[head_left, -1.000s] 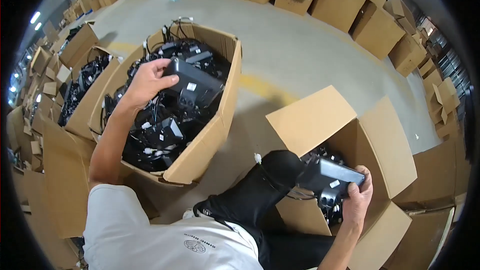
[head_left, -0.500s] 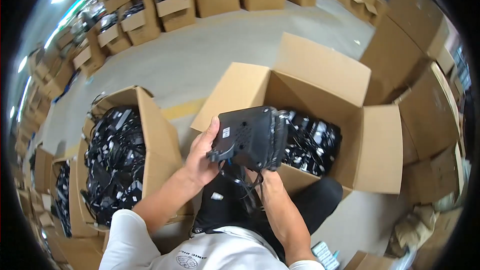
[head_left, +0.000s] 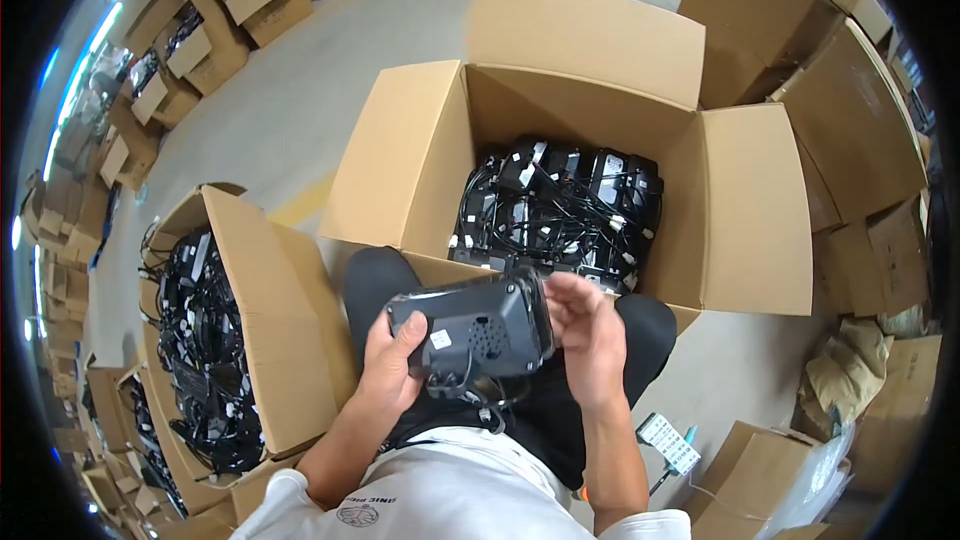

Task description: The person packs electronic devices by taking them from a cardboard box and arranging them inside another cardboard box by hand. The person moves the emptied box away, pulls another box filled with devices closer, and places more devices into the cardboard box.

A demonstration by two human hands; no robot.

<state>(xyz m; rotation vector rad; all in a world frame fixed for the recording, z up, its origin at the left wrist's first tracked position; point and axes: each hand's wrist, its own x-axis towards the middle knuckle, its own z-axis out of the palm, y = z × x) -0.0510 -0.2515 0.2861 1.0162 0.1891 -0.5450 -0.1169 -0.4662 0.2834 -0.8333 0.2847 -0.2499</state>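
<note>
My left hand (head_left: pixel 392 365) grips a black plastic device (head_left: pixel 462 322) by its left end, thumb on top. The device has a cluster of small holes, corner screws and a small white label. Its layered edge suggests more than one unit stacked together, but I cannot tell for sure. A black cable (head_left: pixel 478 390) is bunched below it, above my lap. Beside the device's right end, my right hand (head_left: pixel 594 352) is raised with fingers apart and slightly blurred. In front of my knees, an open cardboard box (head_left: pixel 755 210) contains rows of similar black devices (head_left: pixel 560 205) with cables.
At left stands another carton (head_left: pixel 305 315) full of tangled black parts (head_left: pixel 205 340). Folded cardboard (head_left: pixel 855 140) leans at right, near a tan sack (head_left: pixel 848 375). A small pale rack-like item (head_left: pixel 668 442) lies on the floor at lower right, beside another carton (head_left: pixel 745 485). More boxes line the far left.
My right hand has come out from under the device to its right side. The device has been lowered toward my lap, still in my left hand. The view has tilted down.
</note>
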